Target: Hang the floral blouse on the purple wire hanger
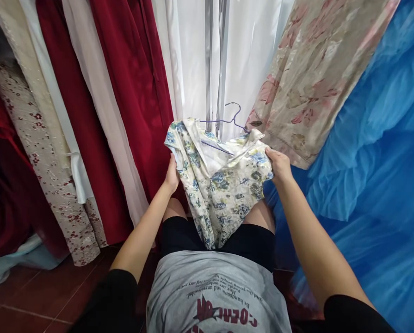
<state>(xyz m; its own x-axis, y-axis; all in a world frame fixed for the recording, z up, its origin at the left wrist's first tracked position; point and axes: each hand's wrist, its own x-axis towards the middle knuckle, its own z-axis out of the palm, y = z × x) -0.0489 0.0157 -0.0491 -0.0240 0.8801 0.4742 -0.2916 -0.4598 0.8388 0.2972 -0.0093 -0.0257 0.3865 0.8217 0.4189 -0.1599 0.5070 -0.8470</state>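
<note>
A white blouse (224,194) with blue and green flowers is stretched between my hands, over my lap. My left hand (172,175) is closed on its left edge, just below the shoulder; most of the fingers are behind the cloth. At the other side my right hand (279,164) pinches the sleeve edge, thumb in front. A thin purple wire hanger (233,121) is partly inside the neckline, its hook sticking up above the collar. One hanger arm lies inside the neck opening, and another runs behind the collar.
Long garments hang close around me: a dark red dress (130,60) at left, white cloth (241,60) ahead, a beige floral dress (307,83) and a blue tulle gown (376,175) at right. Dark red floor tiles (71,286) show at lower left.
</note>
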